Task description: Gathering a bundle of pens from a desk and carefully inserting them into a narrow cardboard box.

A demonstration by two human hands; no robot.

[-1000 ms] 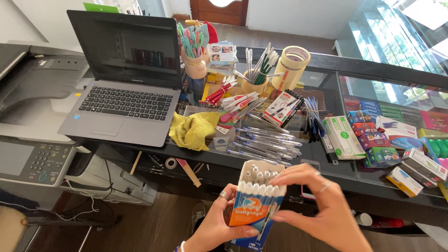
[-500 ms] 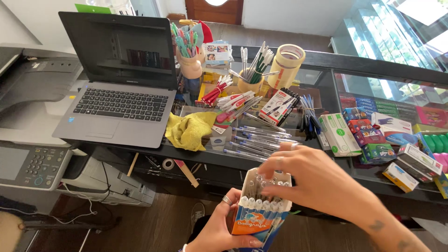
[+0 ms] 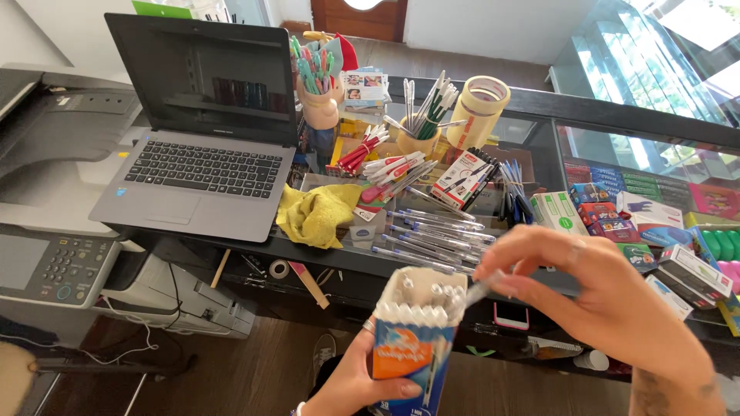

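My left hand [image 3: 356,377] grips an open orange, blue and white cardboard box of pens [image 3: 415,339] from below, held upright in front of the counter. Several pen caps show inside its open top. My right hand [image 3: 586,296] hovers at the box's upper right, its fingers pinched on one clear pen [image 3: 482,289] whose end sits at the box opening. Just beyond the box, a row of loose clear pens [image 3: 435,235] lies on the dark counter [image 3: 254,245].
An open laptop [image 3: 204,146] sits at the counter's left, a printer [image 3: 54,216] beside it. A yellow cloth [image 3: 317,214], pen cups [image 3: 420,131], a tape roll [image 3: 479,108] and small boxes [image 3: 601,219] crowd the counter. Glass display case at right.
My right hand moved from the box's front to its top right and now pinches a single pen at the opening. The box rose slightly and its top shows open.
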